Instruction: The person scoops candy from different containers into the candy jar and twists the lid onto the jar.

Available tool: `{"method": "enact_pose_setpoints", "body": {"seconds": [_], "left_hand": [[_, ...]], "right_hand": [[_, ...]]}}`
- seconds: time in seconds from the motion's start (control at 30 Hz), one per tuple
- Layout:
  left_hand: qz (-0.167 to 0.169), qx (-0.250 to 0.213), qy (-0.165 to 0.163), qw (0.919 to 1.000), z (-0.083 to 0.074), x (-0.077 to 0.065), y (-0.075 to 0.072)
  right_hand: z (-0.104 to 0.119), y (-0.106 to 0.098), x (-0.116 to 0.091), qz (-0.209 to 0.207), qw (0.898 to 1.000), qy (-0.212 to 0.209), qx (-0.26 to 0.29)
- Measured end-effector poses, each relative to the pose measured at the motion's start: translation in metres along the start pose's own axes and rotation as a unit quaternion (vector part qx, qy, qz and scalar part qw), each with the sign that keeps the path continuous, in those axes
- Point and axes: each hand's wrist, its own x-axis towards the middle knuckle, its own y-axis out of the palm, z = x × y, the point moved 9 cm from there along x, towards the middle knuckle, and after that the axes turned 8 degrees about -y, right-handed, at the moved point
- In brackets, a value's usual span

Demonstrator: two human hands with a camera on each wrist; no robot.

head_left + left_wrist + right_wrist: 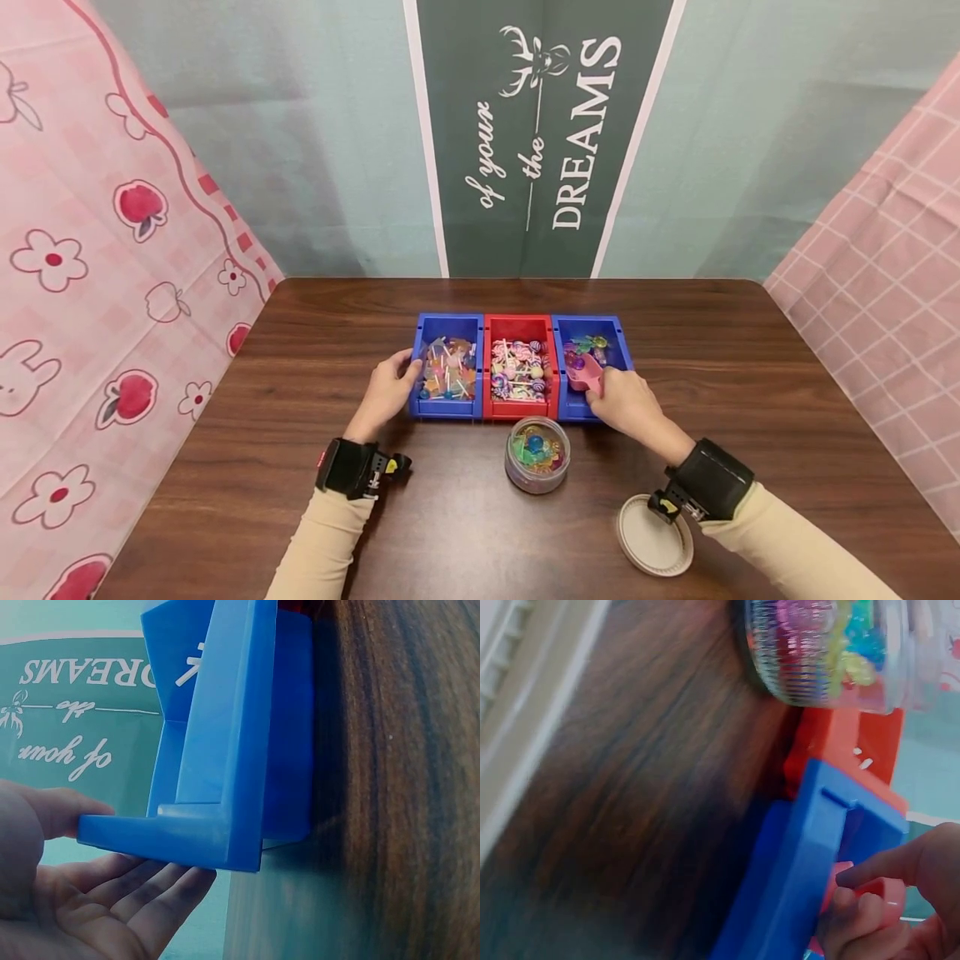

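Three joined bins stand in a row: a left blue bin (447, 408), a red bin (521, 409) and a right blue bin (574, 412). My left hand (387, 392) grips the outer side wall of the left blue bin, thumb over the rim and fingers outside, as the left wrist view shows. Inside the right blue bin, my right hand (628, 402) holds a pink scoop (584, 377) by its handle, beside colourful translucent pieces (597, 342). In the right wrist view, curled fingers (855, 922) wrap the scoop's handle; its bowl is mostly hidden.
A clear round jar (537, 483) with colourful translucent pieces stands in front of the red bin. Its pale round lid (654, 537) lies under my right wrist. Small lollipop-like pieces (450, 371) fill the left blue bin; striped candy-like ones (517, 367) fill the red bin.
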Motion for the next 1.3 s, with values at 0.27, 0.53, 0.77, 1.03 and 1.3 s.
{"method": "enact_pose_setpoints", "body": {"seconds": [0.27,0.53,0.77,1.03,1.3], "left_hand": [[-0.003,-0.001,0.003,1.0000,0.000,0.001,0.000],[0.001,-0.001,0.003,1.0000,-0.002,0.000,0.000],[-0.002,0.004,0.006,1.0000,-0.001,0.001,-0.001],[-0.001,0.006,0.010,0.9999,-0.001,0.000,-0.001],[0.000,0.004,0.010,0.9999,-0.001,0.000,-0.001]], "right_hand": [[-0.004,0.004,0.001,0.001,1.000,-0.005,0.006],[-0.003,0.002,-0.001,0.004,1.000,-0.007,0.017],[-0.006,0.000,-0.005,0.000,1.000,0.008,0.029],[-0.009,-0.006,-0.011,-0.040,0.998,0.008,0.046],[-0.011,-0.009,-0.018,-0.079,0.995,0.005,0.059]]}}
